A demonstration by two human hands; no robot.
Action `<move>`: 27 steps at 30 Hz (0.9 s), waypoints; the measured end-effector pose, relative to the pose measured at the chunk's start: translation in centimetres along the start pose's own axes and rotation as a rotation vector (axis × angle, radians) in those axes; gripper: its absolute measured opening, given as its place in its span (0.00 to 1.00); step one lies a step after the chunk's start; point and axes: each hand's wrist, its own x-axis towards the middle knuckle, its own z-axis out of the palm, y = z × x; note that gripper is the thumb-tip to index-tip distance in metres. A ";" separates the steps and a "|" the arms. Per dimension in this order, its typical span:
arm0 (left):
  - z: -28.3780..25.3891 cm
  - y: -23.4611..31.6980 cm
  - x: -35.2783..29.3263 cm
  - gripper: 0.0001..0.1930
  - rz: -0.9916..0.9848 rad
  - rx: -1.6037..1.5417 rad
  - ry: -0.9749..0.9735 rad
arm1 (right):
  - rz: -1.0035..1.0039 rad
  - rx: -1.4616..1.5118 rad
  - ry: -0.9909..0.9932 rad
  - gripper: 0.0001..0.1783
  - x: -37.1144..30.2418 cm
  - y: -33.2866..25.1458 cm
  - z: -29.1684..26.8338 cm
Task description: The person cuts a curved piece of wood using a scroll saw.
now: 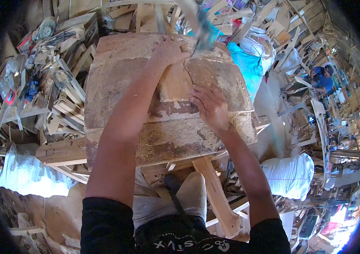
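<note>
A short, pale wooden board (pixel 175 84) lies flat on a worn, sawdust-covered work table (pixel 163 146). My left hand (pixel 166 51) grips the board's far part from above, its thumb stretched to the right. At the board's near right edge, the bent fingers of my right hand (pixel 210 106) press against the wood. Just beyond my left thumb stands a blurred upright machine part (pixel 205 34), with a thin dark line, perhaps a saw blade, running down from it to the board. Part of the board is hidden under my left hand.
Wood offcuts (pixel 72 103) are heaped on the left. Teal plastic sheeting (pixel 247 67) hangs by the table's right edge, and a white sack (pixel 290 175) stands lower right. A wooden beam (pixel 218 197) slants below the table. Another person (pixel 323 79) works far right.
</note>
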 end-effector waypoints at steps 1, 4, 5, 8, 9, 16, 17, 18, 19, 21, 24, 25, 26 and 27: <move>0.4 -0.7 0.5 0.41 0.006 0.014 0.029 | 0.003 0.001 0.000 0.09 0.1 -0.2 0.2; 0.6 0.1 0.5 0.42 0.036 -0.022 0.022 | 0.015 -0.002 -0.005 0.09 -0.3 0.4 0.1; 0.4 1.1 0.3 0.42 0.050 -0.051 0.004 | 0.020 -0.009 -0.011 0.09 -0.6 0.8 -0.1; 1.0 -0.3 0.6 0.41 0.104 0.055 0.161 | 0.032 0.013 0.010 0.08 -0.3 0.3 0.3; 1.1 -1.0 0.8 0.41 0.089 0.094 0.174 | 0.023 0.018 0.019 0.09 0.0 0.1 0.5; -0.5 1.3 -0.4 0.39 0.021 0.114 0.052 | 0.012 -0.016 0.013 0.09 -0.5 1.0 0.5; -0.4 0.6 0.1 0.39 0.015 0.140 0.037 | 0.013 -0.019 0.019 0.09 -0.3 0.8 0.8; -0.1 0.3 0.5 0.39 0.011 0.145 0.037 | 0.012 -0.013 0.019 0.09 -0.3 0.8 0.9; 0.2 0.0 0.9 0.40 0.009 0.150 0.037 | 0.011 -0.008 0.020 0.09 -0.2 0.8 0.9; 0.7 -0.4 1.5 0.40 0.027 0.150 0.047 | 0.013 0.004 0.022 0.09 -0.2 0.8 0.9; 1.0 -0.7 2.2 0.39 0.048 0.132 0.043 | 0.018 0.009 0.028 0.09 -0.1 0.7 0.8; 1.0 -0.6 2.4 0.39 0.029 0.124 0.021 | 0.018 -0.003 0.031 0.09 -0.1 0.8 0.8; 1.0 -0.6 2.5 0.39 0.031 0.109 0.018 | 0.019 -0.013 0.035 0.09 -0.1 0.8 0.9; 0.9 -0.5 2.5 0.39 0.033 0.094 0.016 | 0.023 -0.010 0.036 0.09 0.0 0.7 0.8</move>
